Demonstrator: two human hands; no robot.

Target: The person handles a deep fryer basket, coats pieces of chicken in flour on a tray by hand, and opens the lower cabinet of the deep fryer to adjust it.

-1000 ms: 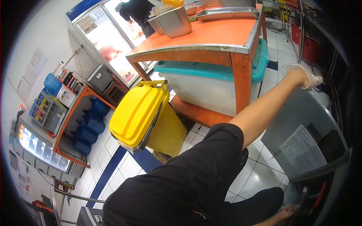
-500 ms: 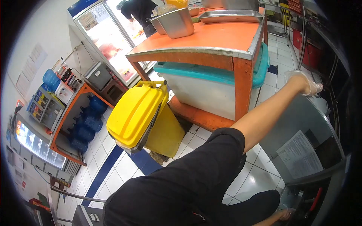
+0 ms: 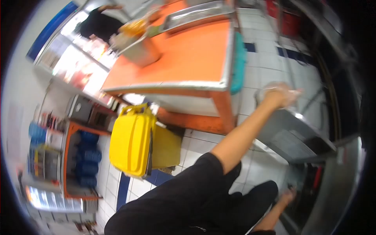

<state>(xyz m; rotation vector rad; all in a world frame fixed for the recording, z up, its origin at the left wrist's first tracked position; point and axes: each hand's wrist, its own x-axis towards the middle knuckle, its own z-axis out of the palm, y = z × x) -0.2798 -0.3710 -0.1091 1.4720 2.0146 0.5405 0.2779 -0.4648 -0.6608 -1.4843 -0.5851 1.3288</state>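
My left hand, in a clear plastic glove, is curled over the upper edge of a grey metal door. The door stands swung out from a metal cabinet and carries a paper sheet on its face. Lower right, my right hand is at the cabinet's dark opening. Its fingers are blurred, and I cannot make out what they touch. Inside the opening shows a red, elongated thing.
An orange table bears metal pans. A yellow bin stands before it. Blue water jugs fill an orange-framed shelf at left. At the back, another person stands by a lit fridge.
My view has turned, so the table and bin appear shifted left. The metal door has swung to a different angle with my left hand on it. My right hand appears higher in view.
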